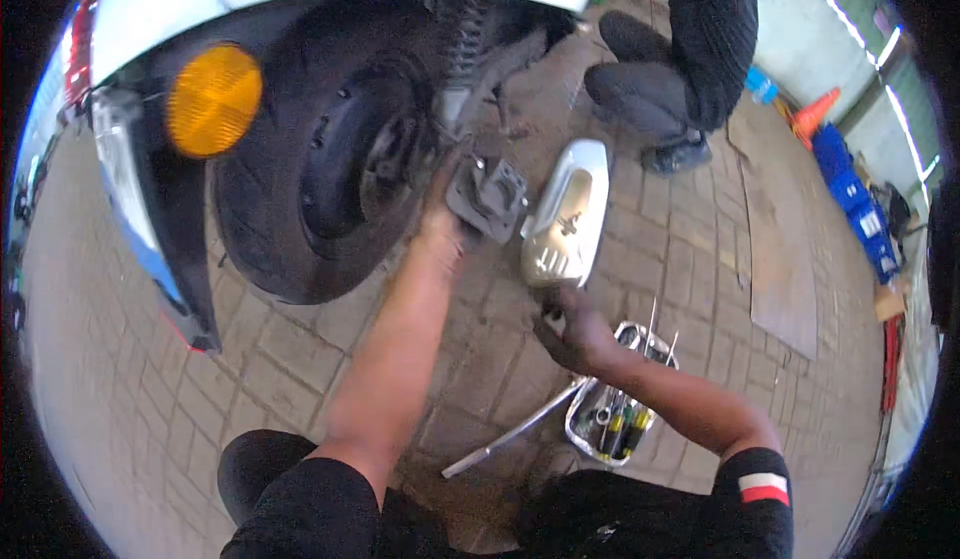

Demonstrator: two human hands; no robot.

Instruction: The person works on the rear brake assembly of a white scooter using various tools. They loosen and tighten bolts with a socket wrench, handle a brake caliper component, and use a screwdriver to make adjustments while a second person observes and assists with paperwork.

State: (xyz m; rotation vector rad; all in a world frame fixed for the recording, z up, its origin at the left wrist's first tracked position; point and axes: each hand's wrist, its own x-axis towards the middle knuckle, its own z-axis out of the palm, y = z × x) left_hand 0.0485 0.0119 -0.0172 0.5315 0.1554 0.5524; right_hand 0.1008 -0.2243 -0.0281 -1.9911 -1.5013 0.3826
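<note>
My left hand [438,211] reaches beside the scooter's rear wheel [330,149] and is closed on the edge of a grey bracket-like metal part [488,197] with cutouts and bolt holes. To its right lies a silver muffler cover [572,209] with slots near its closer end. At that near end is my right hand [575,334], its fingers curled; whatever is in them is dark and too small to make out. Close below, a foil-lined tray [572,427] holds several tools, including yellow-and-black screwdrivers [625,429] and a ring spanner [602,415].
A long metal bar [510,441] lies on the paving by the tray. White bodywork with an orange reflector [215,101] overhangs the wheel. Another person [670,69] crouches at the far right. A flat board [780,269], blue cases [855,199] and an orange cone [815,117] lie along the right wall.
</note>
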